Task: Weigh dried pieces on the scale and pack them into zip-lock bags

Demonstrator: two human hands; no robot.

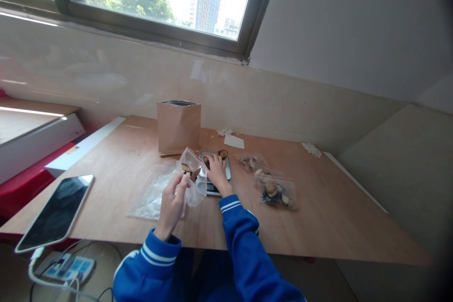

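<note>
My left hand (173, 200) pinches the edge of a clear zip bag (194, 196), held upright with its mouth apart. Inside lie a few brown dried mushroom pieces (191, 171). Beside it, my right hand (216, 170) is over a small kitchen scale (227, 170), its fingers curled around dark dried mushroom pieces (206, 162); its grip is partly hidden. Another dried mushroom piece (222, 154) rests at the back of the scale. Under and left of the held bag, clear empty plastic bags (148, 196) lie flat on the table.
Right of the scale lie several filled zip bags (276, 193) of dried pieces. A brown paper pouch (179, 127) stands behind. White paper (234, 141) and crumpled tissue (311, 149) are near the wall. A phone (56, 212) with a cable overhangs the table's (329, 217) left front edge.
</note>
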